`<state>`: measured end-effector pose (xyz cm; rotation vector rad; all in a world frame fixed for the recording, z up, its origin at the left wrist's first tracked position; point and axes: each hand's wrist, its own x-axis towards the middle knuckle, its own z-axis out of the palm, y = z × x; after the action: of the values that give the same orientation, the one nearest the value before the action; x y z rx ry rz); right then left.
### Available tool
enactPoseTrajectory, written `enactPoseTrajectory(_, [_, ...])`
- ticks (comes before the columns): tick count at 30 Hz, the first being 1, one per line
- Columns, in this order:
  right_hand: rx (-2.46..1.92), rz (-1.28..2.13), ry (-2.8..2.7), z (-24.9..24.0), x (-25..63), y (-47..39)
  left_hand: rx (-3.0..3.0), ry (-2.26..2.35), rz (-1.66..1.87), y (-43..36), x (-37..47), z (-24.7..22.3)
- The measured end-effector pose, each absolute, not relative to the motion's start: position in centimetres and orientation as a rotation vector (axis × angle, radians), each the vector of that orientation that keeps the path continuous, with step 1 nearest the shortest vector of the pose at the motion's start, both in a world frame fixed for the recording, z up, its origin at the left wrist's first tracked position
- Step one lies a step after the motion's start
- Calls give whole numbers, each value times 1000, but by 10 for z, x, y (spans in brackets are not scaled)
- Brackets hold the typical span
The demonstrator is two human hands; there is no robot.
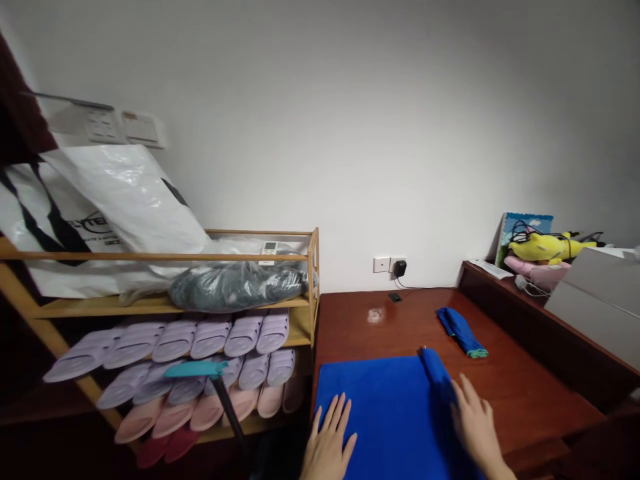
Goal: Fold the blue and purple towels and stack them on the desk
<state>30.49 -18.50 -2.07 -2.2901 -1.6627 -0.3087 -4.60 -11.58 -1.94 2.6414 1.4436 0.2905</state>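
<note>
A blue cloth (385,400) lies spread over the front of the reddish-brown desk (360,327), its right edge rolled or folded into a thick ridge. My left hand (330,437) rests flat on the cloth's left part with its fingers spread. At the right edge, my right hand (475,420) touches the rolled ridge with its fingertips, fingers apart. Behind it, a small rolled blue cloth with a green edge (463,332) lies by itself on the desk.
Left of the desk stands a wooden rack (313,287) with rows of slippers (173,340) and bags (125,200). A plug (400,268) sits in the wall socket. A raised ledge (530,313) on the right bears a yellow plush toy (545,247) and cables.
</note>
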Motion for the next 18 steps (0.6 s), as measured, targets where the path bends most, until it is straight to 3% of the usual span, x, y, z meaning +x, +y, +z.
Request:
enactPoseTrajectory(4, [-1883, 58, -1847, -20, 187, -160, 2534, 1618, 236, -117, -32, -12])
enactPoseTrajectory(8, [-1842, 222, -1795, -31, 129, -130, 2540, 1663, 308, -97, -19, -13])
enactPoseTrajectory(11, [-1973, 121, -1754, -45, 162, -116, 2516, 1684, 236, -79, -25, -19])
enactPoseTrajectory(18, [-2235, -164, -1797, -65, 345, -148, 2566, 1611, 196, -40, -33, -20])
